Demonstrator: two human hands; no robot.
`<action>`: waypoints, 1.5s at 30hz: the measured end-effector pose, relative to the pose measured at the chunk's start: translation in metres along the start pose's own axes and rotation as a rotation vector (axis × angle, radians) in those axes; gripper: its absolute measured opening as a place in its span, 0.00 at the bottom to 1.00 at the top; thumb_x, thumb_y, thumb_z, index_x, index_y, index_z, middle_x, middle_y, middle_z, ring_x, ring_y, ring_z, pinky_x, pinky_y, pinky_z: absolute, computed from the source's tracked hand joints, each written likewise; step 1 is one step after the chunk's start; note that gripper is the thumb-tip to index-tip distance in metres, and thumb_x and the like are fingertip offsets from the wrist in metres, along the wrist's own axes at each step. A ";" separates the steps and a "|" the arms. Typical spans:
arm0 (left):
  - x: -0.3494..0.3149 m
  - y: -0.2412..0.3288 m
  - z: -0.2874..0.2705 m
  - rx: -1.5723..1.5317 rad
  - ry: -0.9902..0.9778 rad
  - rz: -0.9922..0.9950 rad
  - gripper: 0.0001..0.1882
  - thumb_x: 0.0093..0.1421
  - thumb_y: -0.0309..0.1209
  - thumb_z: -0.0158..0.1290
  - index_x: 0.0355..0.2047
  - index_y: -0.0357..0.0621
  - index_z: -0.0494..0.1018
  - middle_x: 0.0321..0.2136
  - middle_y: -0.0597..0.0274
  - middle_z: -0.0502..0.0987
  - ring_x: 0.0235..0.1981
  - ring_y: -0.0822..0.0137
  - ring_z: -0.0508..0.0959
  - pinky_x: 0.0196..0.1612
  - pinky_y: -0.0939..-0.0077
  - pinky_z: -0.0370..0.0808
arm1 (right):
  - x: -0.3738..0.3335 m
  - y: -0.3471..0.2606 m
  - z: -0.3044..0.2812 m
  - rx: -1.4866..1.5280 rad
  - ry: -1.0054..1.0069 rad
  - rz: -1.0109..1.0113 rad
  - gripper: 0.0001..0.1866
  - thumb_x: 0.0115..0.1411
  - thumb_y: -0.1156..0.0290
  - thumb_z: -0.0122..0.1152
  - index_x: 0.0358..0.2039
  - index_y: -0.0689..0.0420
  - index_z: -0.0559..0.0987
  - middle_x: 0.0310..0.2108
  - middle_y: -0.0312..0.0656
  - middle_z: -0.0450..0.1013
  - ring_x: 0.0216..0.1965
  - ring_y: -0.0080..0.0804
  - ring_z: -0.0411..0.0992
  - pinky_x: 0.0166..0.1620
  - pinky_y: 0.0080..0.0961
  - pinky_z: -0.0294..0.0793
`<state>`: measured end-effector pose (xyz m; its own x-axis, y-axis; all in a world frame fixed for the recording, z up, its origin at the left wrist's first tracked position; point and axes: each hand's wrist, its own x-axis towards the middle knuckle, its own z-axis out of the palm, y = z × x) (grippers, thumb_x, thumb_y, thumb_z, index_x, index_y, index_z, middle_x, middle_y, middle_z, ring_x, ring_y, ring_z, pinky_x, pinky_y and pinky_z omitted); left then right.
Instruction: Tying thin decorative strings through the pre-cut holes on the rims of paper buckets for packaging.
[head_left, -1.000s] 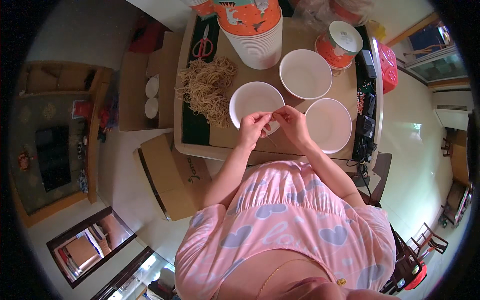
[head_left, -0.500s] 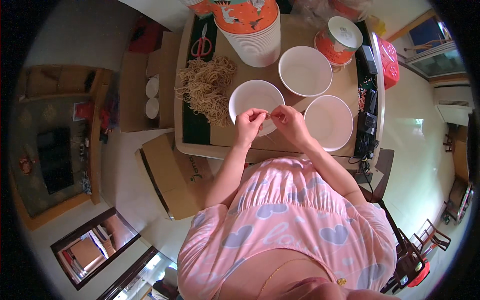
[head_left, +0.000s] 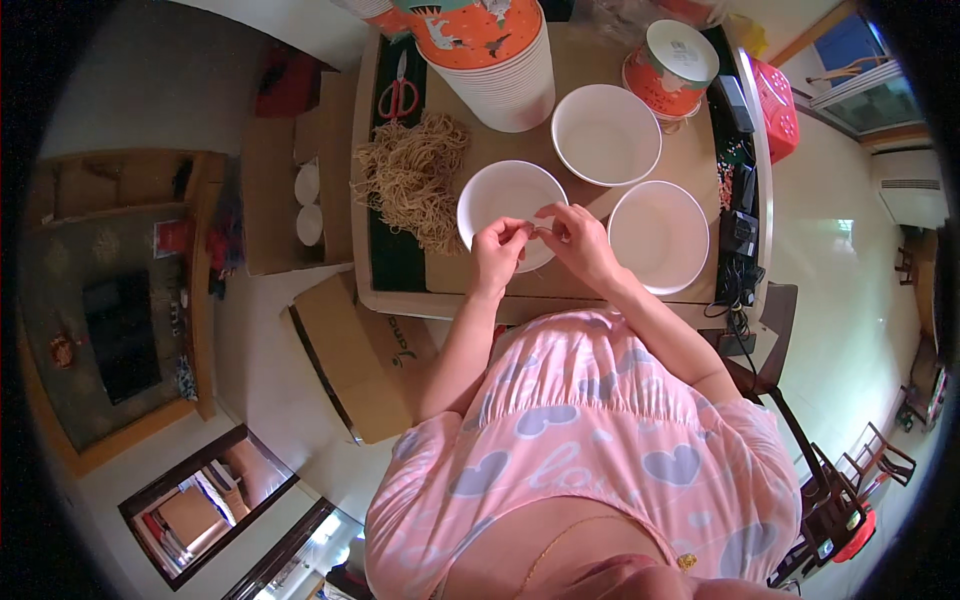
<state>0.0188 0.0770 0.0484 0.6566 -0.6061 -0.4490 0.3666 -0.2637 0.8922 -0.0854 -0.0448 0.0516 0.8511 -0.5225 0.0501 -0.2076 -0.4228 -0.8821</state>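
My left hand and my right hand meet over the near rim of a white paper bucket. The fingertips of both are pinched close together on a thin strand, mostly hidden by the fingers. The right index finger is lifted and bent. Left of this bucket lies a loose tangled heap of tan twine. Two more white buckets, one behind and one to the right, stand open side up with nothing visible inside.
A tall stack of orange-printed paper buckets stands at the back. Red-handled scissors lie at the far left. An orange tub with a white top is at the back right. Black adapters and cables line the right edge; a cardboard box sits below.
The right index finger has lifted away from the pinch, and the fingertips have shifted slightly. Both hands stay over the same bucket; the whole view has tilted a little.
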 end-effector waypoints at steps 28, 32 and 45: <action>-0.002 -0.002 -0.005 -0.029 0.045 -0.009 0.02 0.58 0.26 0.53 0.30 0.42 0.75 0.23 0.70 0.76 0.16 0.83 0.67 0.15 0.89 0.58 | -0.001 -0.001 0.004 0.172 -0.018 -0.099 0.11 0.52 0.79 0.56 0.37 0.60 0.70 0.33 0.50 0.71 0.32 0.50 0.72 0.33 0.37 0.73; -0.003 -0.002 -0.007 -0.024 0.047 -0.032 0.02 0.58 0.26 0.53 0.29 0.43 0.75 0.23 0.70 0.76 0.16 0.84 0.67 0.15 0.89 0.58 | 0.002 0.000 0.004 0.134 -0.006 -0.162 0.08 0.52 0.79 0.56 0.34 0.60 0.71 0.30 0.49 0.70 0.31 0.50 0.71 0.33 0.36 0.73; -0.004 -0.002 -0.009 0.004 0.062 -0.049 0.02 0.59 0.27 0.53 0.31 0.44 0.74 0.23 0.71 0.75 0.15 0.84 0.66 0.15 0.90 0.58 | 0.002 0.002 0.009 0.134 -0.026 -0.137 0.05 0.52 0.77 0.57 0.31 0.60 0.73 0.29 0.47 0.70 0.29 0.45 0.72 0.32 0.34 0.73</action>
<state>0.0214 0.0872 0.0478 0.6773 -0.5452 -0.4940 0.3964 -0.2952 0.8693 -0.0796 -0.0399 0.0453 0.8794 -0.4471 0.1637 -0.0240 -0.3851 -0.9226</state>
